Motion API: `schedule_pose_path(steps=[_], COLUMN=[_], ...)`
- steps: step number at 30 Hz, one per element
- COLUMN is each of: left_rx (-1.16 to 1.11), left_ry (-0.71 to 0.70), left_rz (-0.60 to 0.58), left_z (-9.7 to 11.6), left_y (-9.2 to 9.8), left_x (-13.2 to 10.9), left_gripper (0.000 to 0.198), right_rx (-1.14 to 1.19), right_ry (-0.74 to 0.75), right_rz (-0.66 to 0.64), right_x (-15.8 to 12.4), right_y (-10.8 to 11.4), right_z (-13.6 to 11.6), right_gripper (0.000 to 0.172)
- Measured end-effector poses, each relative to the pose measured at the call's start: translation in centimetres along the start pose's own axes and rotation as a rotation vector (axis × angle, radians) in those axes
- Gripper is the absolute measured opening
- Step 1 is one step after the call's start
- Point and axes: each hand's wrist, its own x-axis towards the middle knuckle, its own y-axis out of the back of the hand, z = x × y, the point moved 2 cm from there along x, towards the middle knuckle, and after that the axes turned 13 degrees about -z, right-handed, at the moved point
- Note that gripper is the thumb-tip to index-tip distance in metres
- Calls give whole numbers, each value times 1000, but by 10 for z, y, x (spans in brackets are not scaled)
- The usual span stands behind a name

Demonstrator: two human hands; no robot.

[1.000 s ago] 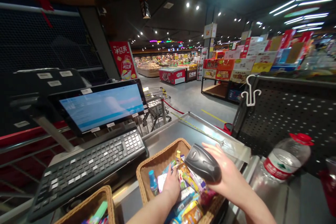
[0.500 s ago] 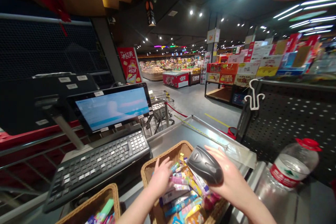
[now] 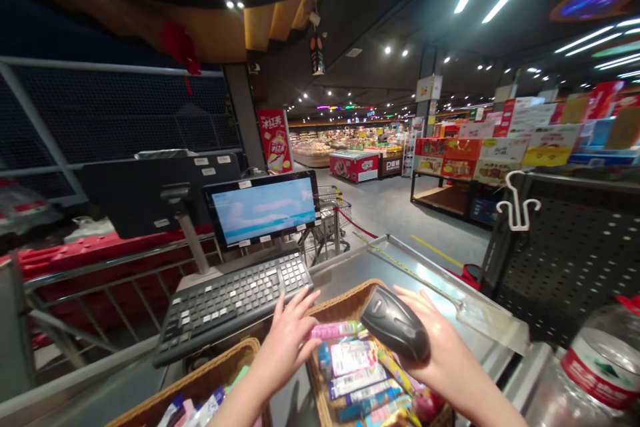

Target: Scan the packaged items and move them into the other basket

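My right hand [image 3: 445,337] is wrapped around a black barcode scanner [image 3: 395,322], which hangs over the right side of a wicker basket [image 3: 320,393]. Inside that basket lie several small packets and tubes, among them a pink tube [image 3: 334,329] near the far left corner. My left hand [image 3: 290,333] is at the basket's left rim, close to the right end of the keyboard [image 3: 240,300]. Its fingers are spread and nothing shows in them. Part of a second wicker basket [image 3: 245,350], also with colourful packets, shows under my left forearm.
A monitor [image 3: 265,208] stands behind the keyboard. The metal counter [image 3: 400,260] runs beyond the basket, with a large clear bottle [image 3: 600,360] at right. A white hanger [image 3: 519,203] hangs on the black perforated panel [image 3: 575,240]. Shopping carts [image 3: 325,220] stand past the counter.
My left hand has moved left, from over the basket's packets to its left rim near the keyboard. The right hand keeps the scanner over the basket. The view has turned left.
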Motion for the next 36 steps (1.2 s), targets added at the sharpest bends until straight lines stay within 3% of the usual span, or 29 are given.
schedule_pose_path(steps=[11,23,36], left_rx=[336,426,513], left_ry=[26,126,216], left_rz=[249,392,448], left_z=[-19,-34,-51], left_y=[49,79,92], left_x=[-51,-93,-139], left_gripper=[9,10,11], right_rx=[-13,-38,6], right_ry=[90,201,221], right_rz=[-31,-39,-156], right_x=[11,21,37], right_y=[-16,-21,-46], right_z=[-42,-84,-120], right_gripper=[76,66,63])
